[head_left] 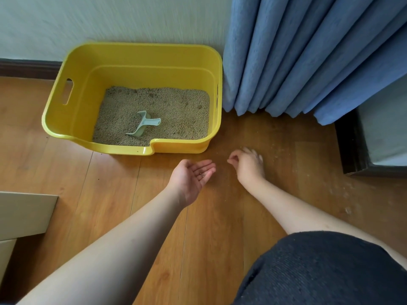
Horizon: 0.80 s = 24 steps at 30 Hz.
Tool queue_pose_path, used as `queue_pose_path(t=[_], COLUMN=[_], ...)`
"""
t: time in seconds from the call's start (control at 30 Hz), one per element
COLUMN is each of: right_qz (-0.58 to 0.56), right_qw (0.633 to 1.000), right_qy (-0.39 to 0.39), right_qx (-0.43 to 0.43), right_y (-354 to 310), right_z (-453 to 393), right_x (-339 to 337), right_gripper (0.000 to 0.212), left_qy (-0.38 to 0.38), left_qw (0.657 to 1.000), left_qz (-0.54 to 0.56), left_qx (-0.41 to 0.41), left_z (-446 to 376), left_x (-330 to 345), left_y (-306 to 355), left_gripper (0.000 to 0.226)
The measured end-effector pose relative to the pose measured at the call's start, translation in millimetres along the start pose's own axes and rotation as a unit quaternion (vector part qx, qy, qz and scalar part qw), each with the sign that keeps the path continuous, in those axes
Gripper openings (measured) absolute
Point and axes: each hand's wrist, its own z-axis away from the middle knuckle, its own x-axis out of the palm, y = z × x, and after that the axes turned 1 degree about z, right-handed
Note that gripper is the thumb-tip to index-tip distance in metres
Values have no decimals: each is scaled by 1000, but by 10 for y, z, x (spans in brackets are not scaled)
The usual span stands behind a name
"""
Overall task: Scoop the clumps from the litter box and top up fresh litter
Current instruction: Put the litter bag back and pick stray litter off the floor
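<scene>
The box (141,69) sits on the floor (198,216) against the wall, just beside the curtain (308,58). Litter (171,115) covers its base in a shallow layer. The scoop (143,126) lies on the litter near the front wall, untouched, with its handle pointing right.

The left hand (191,175) is held palm up in front of the box, fingers straight and together, with a few granules on the palm. The right hand (247,162) is close to the floor to the right of the left; thumb and forefinger meet in a pinch, apparently on a stray granule, though the granule itself is too small to confirm.

Handling notes (judgement): the granules are light, loose and roll easily; keep the palm cupped and level. The scoop appears to be light, rigid plastic; grip it by the handle. The box is stiff; lift it by the side slot (68,91).
</scene>
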Motion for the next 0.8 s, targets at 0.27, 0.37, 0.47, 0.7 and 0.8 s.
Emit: queue_pose_path(t=[0.27, 0.37, 0.47, 0.7, 0.8], right_qz=[-92, -134, -102, 18, 39], right_qw=[972, 974, 992, 998, 998], right_qy=[42, 110, 65, -60, -50], right_qx=[-210, -148, -29, 15, -2], right_y=[-456, -291, -2, 136, 129], right_z=[367, 209, -45, -267, -317], right_x=[-273, -297, -138, 243, 241], right_gripper=[13, 13, 17, 24, 18], left_qy=[-1, 9, 6, -4, 0], left_qw=[999, 1000, 1000, 1000, 999], left_qz=[39, 19, 12, 28, 35], left_qx=[5, -6, -9, 5, 7], left_z=[-58, -75, -65, -18, -5], left_x=[89, 79, 43, 9, 0], left_y=[-84, -67, -42, 23, 38], left_gripper=[39, 48, 51, 50, 51])
